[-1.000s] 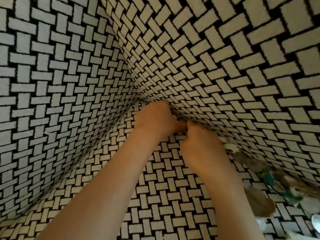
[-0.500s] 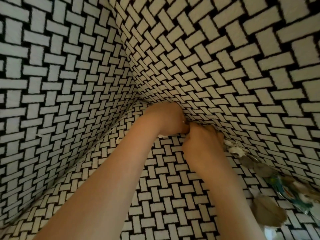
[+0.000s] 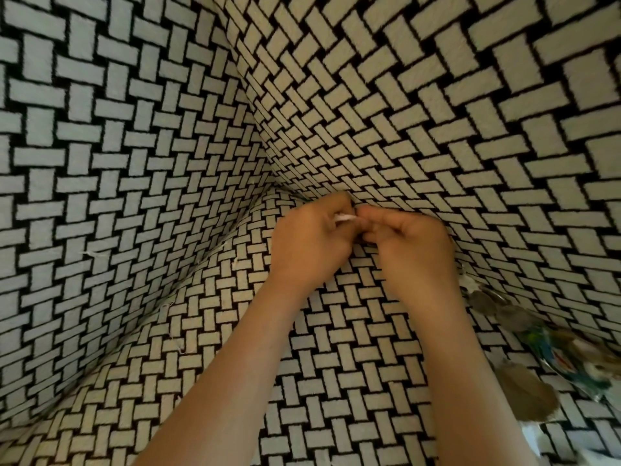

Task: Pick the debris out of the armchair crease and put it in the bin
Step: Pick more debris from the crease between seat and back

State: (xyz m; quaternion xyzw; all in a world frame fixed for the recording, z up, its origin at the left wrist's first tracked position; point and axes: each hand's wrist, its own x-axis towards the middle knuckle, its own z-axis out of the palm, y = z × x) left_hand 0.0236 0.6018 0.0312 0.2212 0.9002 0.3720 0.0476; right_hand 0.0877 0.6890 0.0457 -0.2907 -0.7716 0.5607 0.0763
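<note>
1. The armchair (image 3: 134,163) fills my view (basket-weave cloth on every side). Its crease (image 3: 292,194) runs from the far corner down towards my lower right, between seat and back.
2. Most of the debris (image 3: 526,393) lies strung along that crease, off to the right of both hands: brown leaves and a coloured wrapper, long axis following the crease. The right hand (image 3: 410,253) is the nearer one to it. I see no bin from here.
3. The left hand (image 3: 309,243) sits just beside the right, both at the crease near the corner, knuckles almost touching. Neither is spread, and the fingers of both are curled inward.
4. Between them is a white scrap (image 3: 344,217), lying roughly level, left to right. The left hand's fingers grip one end. The right forefinger tip touches the other end (I cannot tell whether it truly pinches).
5. I judge the next move turns on carrying the scrap off, then reaching right.
</note>
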